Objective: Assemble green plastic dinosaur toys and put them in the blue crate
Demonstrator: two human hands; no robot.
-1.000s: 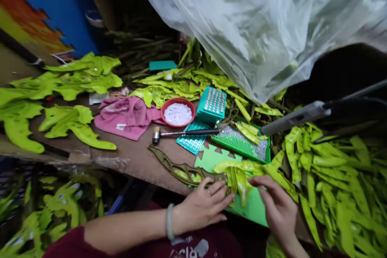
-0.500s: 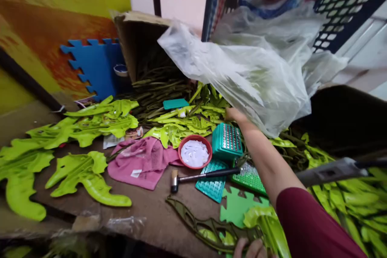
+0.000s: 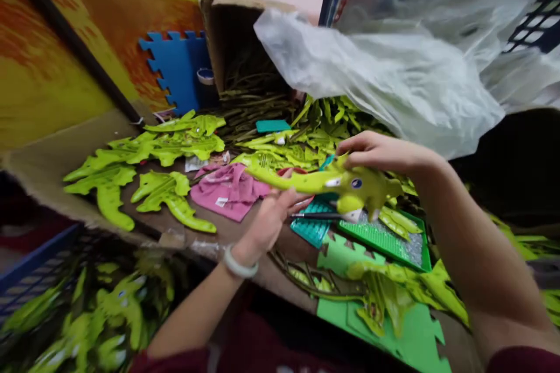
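While both hands are occupied with one yellow-green moulded piece [image 3: 301,184], this piece is held above the bench, its long narrow end pointing toward the person's left and a dark round mark [image 3: 356,183] showing on its thick end. The right hand [image 3: 382,151] is clamped on the top of the thick end, with the fingers bent over it. The left hand [image 3: 266,224] is at the narrow part, with its fingers against it; if they really grip or only support, I cannot tell.

Directly under and behind the piece are a red bowl [image 3: 301,205], partly hidden, the black handle [image 3: 317,216] of a tool and a teal tray [image 3: 311,232]. Nearer to the person, a green foam mat [image 3: 417,338] lies with other plastic parts on it, just beside a green tray [image 3: 380,243] of small shiny bits. Farther left are a pink cloth [image 3: 236,192] and more parts [image 3: 172,201].

In my judgement, the step in hand is positioning this single piece between two hands. The next move calls for a firm right hold and a light left guidance, because the narrow end may swing and hit the bowl.
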